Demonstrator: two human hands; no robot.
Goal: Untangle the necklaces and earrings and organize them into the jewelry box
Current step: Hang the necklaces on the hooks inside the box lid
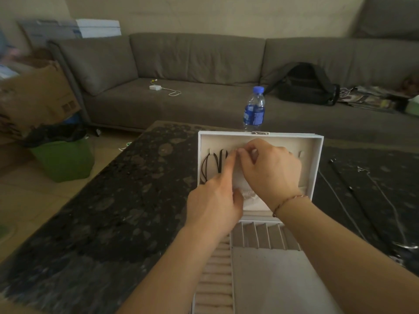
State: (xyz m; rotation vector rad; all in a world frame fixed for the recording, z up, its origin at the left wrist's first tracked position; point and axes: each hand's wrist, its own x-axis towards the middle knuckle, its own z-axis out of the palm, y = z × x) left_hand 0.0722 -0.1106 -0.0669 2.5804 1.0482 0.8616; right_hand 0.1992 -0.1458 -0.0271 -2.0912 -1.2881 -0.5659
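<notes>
A white jewelry box stands open on the dark stone table, its lid upright. Black cord necklaces hang from hooks at the lid's left. My left hand reaches into the lid with its index finger stretched up to the hook row and the other fingers curled. My right hand is beside it, fingers bent, pinching something small and pale at the hooks next to the left fingertip; what it pinches is too small to tell. Several loose necklaces lie on the table to the right of the box.
A water bottle stands just behind the lid. The box's base with ring rolls and slots lies under my forearms. A grey sofa with a black backpack is behind; a green bin and cardboard box stand left.
</notes>
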